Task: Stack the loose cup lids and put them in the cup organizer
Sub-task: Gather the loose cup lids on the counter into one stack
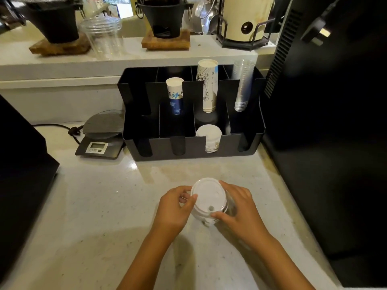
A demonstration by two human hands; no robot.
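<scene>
A stack of white cup lids (207,196) stands on the pale counter, held between both hands. My left hand (174,208) grips its left side with the thumb on the top lid's rim. My right hand (238,208) wraps the right side, thumb at the front. Behind them sits the black cup organizer (189,147). Its front row holds another stack of white lids (209,136) in the third slot. The back row holds a blue-patterned paper cup stack (175,95), a taller printed paper cup stack (207,86) and clear plastic cups (243,84).
A digital scale (100,141) with a cable sits left of the organizer. A large black machine (326,122) fills the right side and a dark appliance (18,164) the left edge. A raised shelf behind carries a clear cup (103,38), black stoves on wooden boards and a cream container.
</scene>
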